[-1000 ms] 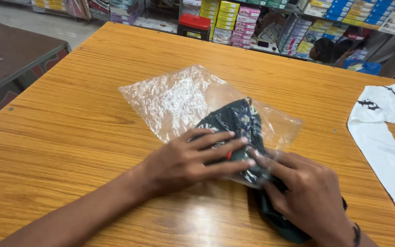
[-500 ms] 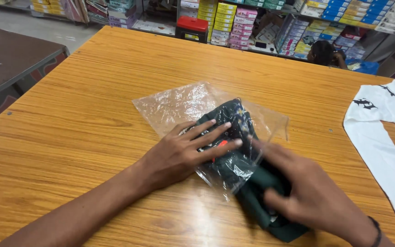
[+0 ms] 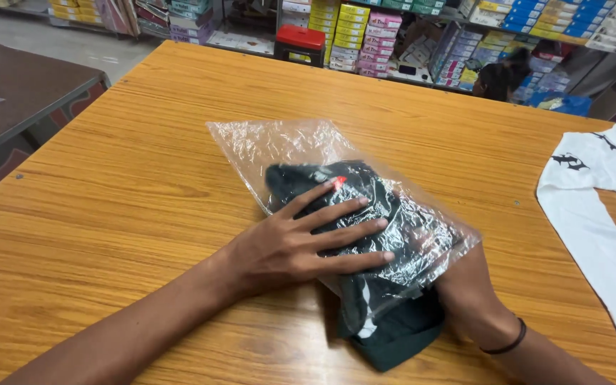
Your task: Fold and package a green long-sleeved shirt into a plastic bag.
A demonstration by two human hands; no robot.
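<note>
Left hand [image 3: 290,246] pressed flat, fingers spread, on clear bag [image 3: 308,153] over dark garment [image 3: 386,331]. Right hand [image 3: 458,285] hidden inside bag; finger state cannot be told. Thin film likely torn beyond fingertips if garment is forced.

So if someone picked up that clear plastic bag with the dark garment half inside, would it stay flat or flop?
The clear plastic bag would probably flop: it is thin and crinkled. Its glossy film looks slippery, so it might slide under the left hand. The dark garment looks like soft folded cloth, so it would likely sag and could slip out of the open end.

Glossy, crinkled clear plastic bag [image 3: 286,150] sheathes dark matt cloth [image 3: 386,331] on a smooth, grained wooden table [image 3: 122,207].
</note>
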